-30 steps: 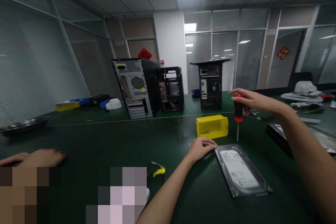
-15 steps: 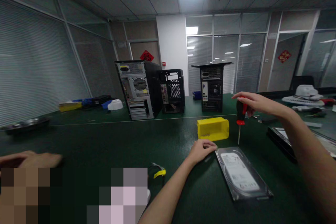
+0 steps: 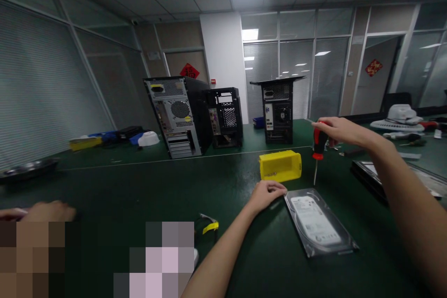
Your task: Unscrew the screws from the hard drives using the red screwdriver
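Note:
A hard drive point(image 3: 315, 221) with a white label lies flat on the green table. At its far left corner are the pinched fingertips of my left hand point(image 3: 267, 194); whether something small is between them is hidden. My right hand point(image 3: 331, 130) grips a red and black screwdriver point(image 3: 319, 143) from above. The screwdriver stands nearly upright, its thin shaft pointing down just behind the drive's far edge. Whether the tip touches anything I cannot tell. Behind my left hand stands a yellow plastic bin point(image 3: 280, 166) on its side, with a few small metal pieces inside.
Three computer cases point(image 3: 179, 116) stand at the back. More drives point(image 3: 370, 174) lie at right, under my forearm. A cable with a yellow tag point(image 3: 210, 227) is left of my left arm. Another person's hand point(image 3: 52, 212) appears at far left, beside a metal tray point(image 3: 28, 170).
The whole view has shifted slightly, so things sit a little higher and further left. Both my hands and the screwdriver keep nearly the same place over the drive.

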Available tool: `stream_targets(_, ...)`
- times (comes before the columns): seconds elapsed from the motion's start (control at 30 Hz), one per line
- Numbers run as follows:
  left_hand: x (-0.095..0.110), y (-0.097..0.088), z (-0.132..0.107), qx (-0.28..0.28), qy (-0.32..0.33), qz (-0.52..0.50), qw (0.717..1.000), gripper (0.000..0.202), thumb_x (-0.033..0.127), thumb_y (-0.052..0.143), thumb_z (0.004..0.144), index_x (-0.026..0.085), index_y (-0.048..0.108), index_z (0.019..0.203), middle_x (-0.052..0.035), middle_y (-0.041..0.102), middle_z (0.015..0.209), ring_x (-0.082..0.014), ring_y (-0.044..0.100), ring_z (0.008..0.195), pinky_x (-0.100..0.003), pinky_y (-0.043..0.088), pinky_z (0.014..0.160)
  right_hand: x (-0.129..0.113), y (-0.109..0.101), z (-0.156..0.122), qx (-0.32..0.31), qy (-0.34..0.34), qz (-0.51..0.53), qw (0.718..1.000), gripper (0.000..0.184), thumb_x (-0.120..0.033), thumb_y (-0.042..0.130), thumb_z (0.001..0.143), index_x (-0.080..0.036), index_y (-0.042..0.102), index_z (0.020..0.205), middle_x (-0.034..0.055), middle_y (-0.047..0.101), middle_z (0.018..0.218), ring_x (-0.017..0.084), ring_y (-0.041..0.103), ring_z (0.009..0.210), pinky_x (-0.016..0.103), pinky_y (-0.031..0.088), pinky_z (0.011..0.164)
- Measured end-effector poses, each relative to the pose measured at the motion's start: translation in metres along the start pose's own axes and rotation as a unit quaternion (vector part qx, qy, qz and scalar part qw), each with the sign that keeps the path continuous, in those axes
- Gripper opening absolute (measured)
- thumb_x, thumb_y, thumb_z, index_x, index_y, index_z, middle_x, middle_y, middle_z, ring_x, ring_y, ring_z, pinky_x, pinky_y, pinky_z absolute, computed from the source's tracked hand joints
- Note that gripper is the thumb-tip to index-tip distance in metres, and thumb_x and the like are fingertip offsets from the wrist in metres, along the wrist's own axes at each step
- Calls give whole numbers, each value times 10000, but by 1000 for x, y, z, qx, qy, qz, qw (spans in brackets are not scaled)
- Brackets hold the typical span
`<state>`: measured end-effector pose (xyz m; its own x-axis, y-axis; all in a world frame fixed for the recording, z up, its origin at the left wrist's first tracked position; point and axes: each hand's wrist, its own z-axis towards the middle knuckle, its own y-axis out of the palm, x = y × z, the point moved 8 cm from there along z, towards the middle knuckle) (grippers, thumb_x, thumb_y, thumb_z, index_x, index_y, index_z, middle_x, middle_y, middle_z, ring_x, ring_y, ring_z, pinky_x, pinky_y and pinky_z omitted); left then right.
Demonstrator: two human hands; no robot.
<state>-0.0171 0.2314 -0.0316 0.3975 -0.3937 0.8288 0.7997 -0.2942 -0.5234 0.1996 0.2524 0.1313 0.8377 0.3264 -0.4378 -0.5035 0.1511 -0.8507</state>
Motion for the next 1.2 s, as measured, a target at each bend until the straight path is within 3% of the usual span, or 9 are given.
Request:
stream_targets(0.17, 1, 1, 0, -5, 9, 5, 1000, 361, 408, 558, 729, 118, 656, 920, -87, 672, 910, -174, 616, 819, -258, 457, 745, -11, -2, -4, 2, -45, 22, 999, 424, -519, 394, 801, -218, 522, 1070, 45, 645, 782, 151, 582, 520, 262, 436, 521)
stream_targets(0.4, -4, -1, 0, 1, 8, 23, 1000, 371, 443, 556, 722, 137, 665, 902, -69, 679, 889, -172, 617, 807, -260, 448, 736, 3, -1, 3, 14, -24, -29, 999, 378, -524, 389, 795, -203, 572, 879, 32, 634, 685, 152, 568, 468, 278, 427, 514)
stream_targets(0.63, -4, -1, 2, -1, 5, 19, 1000, 387, 446, 555, 721, 123, 661, 906, -76, 678, 885, -166, 616, 785, -251, 448, 719, -2, 0, -2, -4, -34, 35, 999, 366, -422, 356, 828, -208, 479, 1100, 31, 617, 711, 153, 582, 530, 256, 440, 510)
stream_targets(0.9, -3, -3, 2, 0, 12, 12, 1000, 362, 414, 517, 760, 122, 662, 917, -80, 672, 932, -171, 611, 849, -261, 442, 783, -1, -8, 3, 49, -25, -137, 989, 385, -502, 332, 805, -200, 570, 825, 58, 617, 698, 178, 559, 572, 269, 383, 525)
stream_targets(1.0, -3, -2, 3, 3, 16, 4, 1000, 344, 393, 518, 763, 118, 663, 908, -81, 673, 927, -169, 613, 845, -264, 443, 789, 1, -11, 2, 67, -6, -194, 979, 432, -511, 273, 816, -209, 580, 831, 76, 624, 747, 207, 562, 621, 287, 366, 532)
stream_targets(1.2, -3, -2, 2, 3, 10, 3, 1000, 335, 377, 510, 768, 118, 659, 921, -82, 671, 939, -170, 611, 853, -276, 442, 793, -6, -10, -1, 59, -33, -182, 981, 450, -527, 276, 818, -214, 594, 882, 81, 635, 794, 215, 573, 662, 296, 381, 564)
